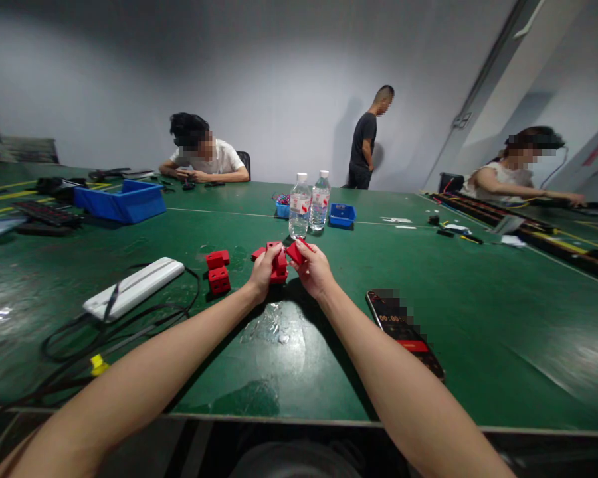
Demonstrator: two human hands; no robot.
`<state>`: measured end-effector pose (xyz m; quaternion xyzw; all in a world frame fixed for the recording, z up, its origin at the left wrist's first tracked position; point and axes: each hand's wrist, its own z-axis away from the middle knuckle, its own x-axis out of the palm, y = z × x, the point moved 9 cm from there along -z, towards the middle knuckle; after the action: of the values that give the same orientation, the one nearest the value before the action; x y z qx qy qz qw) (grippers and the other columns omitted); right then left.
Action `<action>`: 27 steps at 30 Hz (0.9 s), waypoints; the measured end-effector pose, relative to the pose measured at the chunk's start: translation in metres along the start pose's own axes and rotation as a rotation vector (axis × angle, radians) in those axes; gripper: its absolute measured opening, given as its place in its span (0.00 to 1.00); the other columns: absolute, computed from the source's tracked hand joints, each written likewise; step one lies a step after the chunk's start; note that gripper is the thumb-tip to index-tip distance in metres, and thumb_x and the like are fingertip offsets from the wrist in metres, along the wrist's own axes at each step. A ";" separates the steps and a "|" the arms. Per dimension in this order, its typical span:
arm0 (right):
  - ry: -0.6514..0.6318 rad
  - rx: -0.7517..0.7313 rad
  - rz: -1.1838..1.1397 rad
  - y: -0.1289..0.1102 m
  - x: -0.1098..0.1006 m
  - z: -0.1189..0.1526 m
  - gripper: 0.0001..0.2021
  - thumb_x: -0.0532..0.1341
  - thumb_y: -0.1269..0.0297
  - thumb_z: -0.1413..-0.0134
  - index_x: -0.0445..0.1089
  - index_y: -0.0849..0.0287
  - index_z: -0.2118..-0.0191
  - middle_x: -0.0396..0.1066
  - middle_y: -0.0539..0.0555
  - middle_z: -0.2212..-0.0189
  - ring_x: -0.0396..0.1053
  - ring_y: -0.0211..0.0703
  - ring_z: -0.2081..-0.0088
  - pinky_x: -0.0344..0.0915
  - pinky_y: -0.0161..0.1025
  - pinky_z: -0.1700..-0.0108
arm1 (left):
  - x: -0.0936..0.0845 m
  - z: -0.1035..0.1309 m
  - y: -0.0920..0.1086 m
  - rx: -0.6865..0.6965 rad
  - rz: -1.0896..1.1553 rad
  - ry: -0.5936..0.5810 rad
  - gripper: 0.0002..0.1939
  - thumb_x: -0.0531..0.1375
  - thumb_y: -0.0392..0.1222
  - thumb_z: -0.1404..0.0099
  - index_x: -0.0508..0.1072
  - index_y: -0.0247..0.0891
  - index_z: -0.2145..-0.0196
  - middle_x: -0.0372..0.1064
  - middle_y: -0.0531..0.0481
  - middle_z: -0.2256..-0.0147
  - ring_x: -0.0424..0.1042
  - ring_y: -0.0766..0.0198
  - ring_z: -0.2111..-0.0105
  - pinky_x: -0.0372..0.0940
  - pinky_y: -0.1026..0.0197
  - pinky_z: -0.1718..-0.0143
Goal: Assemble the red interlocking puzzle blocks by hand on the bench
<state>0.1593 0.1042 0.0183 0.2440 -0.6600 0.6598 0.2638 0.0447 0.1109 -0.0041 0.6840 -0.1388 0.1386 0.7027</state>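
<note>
My left hand [264,269] is closed around a cluster of red blocks [279,267] over the middle of the green table. Close beside it, my right hand [315,269] grips a single red block [298,251] between thumb and fingers. A narrow gap shows between the two held pieces. Two more red pieces lie to the left of my left hand: a block with dark round holes [219,280] and, just behind it, another red block [217,259]. Part of each held piece is covered by my fingers.
Two water bottles [299,207] stand just beyond my hands. A phone [403,328] lies right of my right forearm. At left are a white power strip [134,289] with black cables and a blue bin [124,202]. A small blue tray [342,214] sits farther back. Three other people are nearby.
</note>
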 end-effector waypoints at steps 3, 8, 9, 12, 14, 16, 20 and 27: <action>0.004 -0.005 0.005 0.000 0.001 0.000 0.12 0.69 0.69 0.59 0.65 0.60 0.70 0.71 0.46 0.77 0.69 0.33 0.75 0.70 0.29 0.76 | -0.001 -0.001 0.000 0.000 -0.002 0.003 0.20 0.63 0.56 0.50 0.69 0.36 0.70 0.65 0.54 0.81 0.65 0.68 0.84 0.60 0.66 0.81; 0.113 -0.028 0.017 -0.001 -0.010 -0.002 0.11 0.69 0.69 0.58 0.64 0.59 0.70 0.71 0.46 0.77 0.69 0.31 0.77 0.68 0.27 0.79 | -0.006 -0.001 0.001 -0.018 0.009 0.071 0.20 0.61 0.56 0.48 0.67 0.36 0.68 0.67 0.52 0.79 0.66 0.67 0.84 0.61 0.66 0.82; 0.136 -0.025 0.014 0.000 -0.012 -0.003 0.11 0.68 0.68 0.57 0.64 0.59 0.70 0.71 0.46 0.77 0.68 0.31 0.78 0.68 0.26 0.79 | -0.007 -0.001 0.001 -0.024 0.013 0.089 0.20 0.61 0.56 0.47 0.67 0.36 0.68 0.68 0.52 0.79 0.67 0.67 0.84 0.61 0.66 0.82; 0.165 -0.009 -0.002 0.001 -0.016 -0.005 0.09 0.66 0.68 0.53 0.63 0.59 0.71 0.70 0.45 0.79 0.67 0.30 0.80 0.65 0.25 0.82 | -0.008 -0.001 0.000 -0.030 0.014 0.099 0.20 0.60 0.56 0.47 0.66 0.36 0.68 0.69 0.51 0.77 0.68 0.67 0.83 0.62 0.67 0.83; 0.153 -0.003 -0.002 0.001 -0.015 -0.005 0.09 0.65 0.67 0.52 0.63 0.59 0.71 0.69 0.45 0.80 0.66 0.30 0.81 0.63 0.25 0.83 | -0.007 -0.001 0.000 -0.025 0.004 0.082 0.19 0.60 0.56 0.46 0.66 0.36 0.68 0.70 0.51 0.77 0.68 0.67 0.83 0.62 0.67 0.82; 0.129 0.011 0.022 0.002 -0.012 -0.003 0.10 0.65 0.64 0.51 0.62 0.58 0.71 0.69 0.45 0.81 0.67 0.31 0.82 0.59 0.25 0.86 | -0.006 -0.001 0.000 -0.018 0.002 0.073 0.19 0.60 0.56 0.46 0.67 0.36 0.68 0.69 0.51 0.78 0.68 0.67 0.83 0.62 0.67 0.82; 0.077 0.027 0.093 0.005 -0.006 0.000 0.13 0.65 0.58 0.50 0.61 0.58 0.70 0.66 0.43 0.83 0.62 0.29 0.87 0.52 0.25 0.89 | -0.008 -0.001 0.000 -0.020 0.014 0.086 0.20 0.60 0.57 0.46 0.67 0.35 0.68 0.70 0.50 0.78 0.68 0.66 0.83 0.62 0.66 0.83; 0.076 0.009 0.120 0.004 -0.007 -0.001 0.12 0.64 0.58 0.50 0.61 0.58 0.66 0.67 0.43 0.82 0.60 0.28 0.88 0.54 0.26 0.88 | -0.005 0.000 0.001 -0.013 0.006 0.069 0.18 0.60 0.55 0.44 0.67 0.34 0.69 0.69 0.50 0.78 0.68 0.67 0.83 0.62 0.67 0.82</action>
<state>0.1620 0.1055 0.0104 0.1803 -0.6599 0.6862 0.2474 0.0394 0.1110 -0.0052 0.6737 -0.1174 0.1633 0.7112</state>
